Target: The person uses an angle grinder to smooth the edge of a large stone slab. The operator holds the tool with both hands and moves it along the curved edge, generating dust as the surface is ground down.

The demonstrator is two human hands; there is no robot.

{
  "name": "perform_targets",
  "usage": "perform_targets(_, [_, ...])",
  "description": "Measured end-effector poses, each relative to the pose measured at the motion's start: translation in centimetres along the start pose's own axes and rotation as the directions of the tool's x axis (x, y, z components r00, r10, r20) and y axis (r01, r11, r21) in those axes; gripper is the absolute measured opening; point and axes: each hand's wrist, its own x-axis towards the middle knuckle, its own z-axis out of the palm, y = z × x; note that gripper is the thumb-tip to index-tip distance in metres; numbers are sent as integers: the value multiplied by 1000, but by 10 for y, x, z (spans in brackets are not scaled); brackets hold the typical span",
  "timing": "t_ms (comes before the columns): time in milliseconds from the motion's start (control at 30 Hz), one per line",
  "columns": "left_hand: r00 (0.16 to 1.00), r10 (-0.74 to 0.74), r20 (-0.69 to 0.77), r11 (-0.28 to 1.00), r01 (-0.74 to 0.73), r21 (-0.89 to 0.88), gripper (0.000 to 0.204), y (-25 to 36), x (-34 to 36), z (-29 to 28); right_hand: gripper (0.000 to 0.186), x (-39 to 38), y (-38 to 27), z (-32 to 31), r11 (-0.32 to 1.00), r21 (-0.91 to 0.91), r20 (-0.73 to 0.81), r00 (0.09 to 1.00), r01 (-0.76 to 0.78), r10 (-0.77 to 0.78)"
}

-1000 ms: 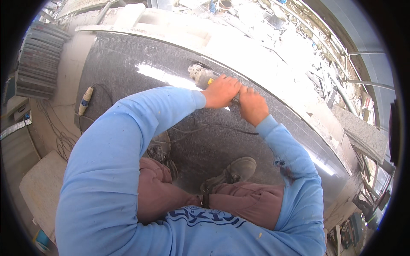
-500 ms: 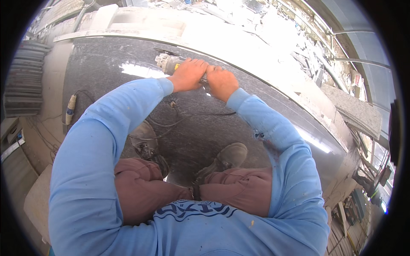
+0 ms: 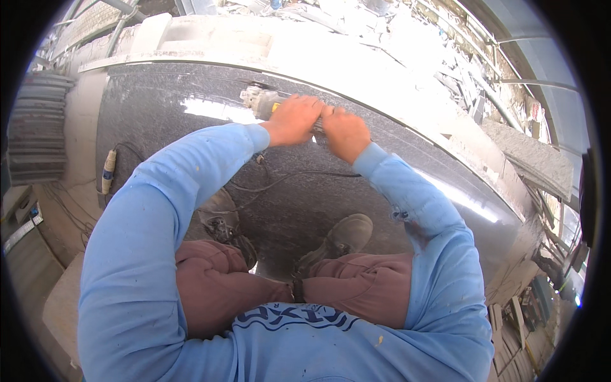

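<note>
I crouch on a large dark polished stone slab (image 3: 159, 121), both boots on it. My left hand (image 3: 294, 120) grips the body of a yellow and grey angle grinder (image 3: 262, 102) whose head points left near the slab's far edge. Just right of it, my right hand (image 3: 345, 132) is closed on the grinder's rear end, which it hides. The tool's black cable (image 3: 299, 175) trails back over the slab toward my knees. Both arms wear light blue sleeves.
A cable plug joint (image 3: 109, 172) lies by the slab's left edge. A stack of grey tiles (image 3: 38, 137) stands at far left. Pale stone blocks and rubble (image 3: 407, 51) lie beyond the far edge. A rough stone piece (image 3: 528, 156) sits at right.
Both hands and the grinder have slid leftward along the slab's far edge. My view has turned with them, so the stack of tiles sits further left.
</note>
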Motion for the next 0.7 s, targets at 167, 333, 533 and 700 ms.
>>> perform_targets(167, [999,-37,-15,998,36,-42,53,-22,-8,3,30,19,-10,4,999,5,-43,998,50,-50])
perform_targets(333, [997,-75,-6,997,75,-23,51,-30,-11,2,31,26,-14,5,996,19,-81,993,89,-87])
perform_targets(533, [999,-14,-38,998,12,-65,53,-7,-4,-3,33,2,-5,-10,998,32,-70,996,57,-54])
perform_targets(700, [999,-30,18,999,30,-34,54,6,2,-5,32,-6,-1,-14,999,-37,-10,1000,19,-20])
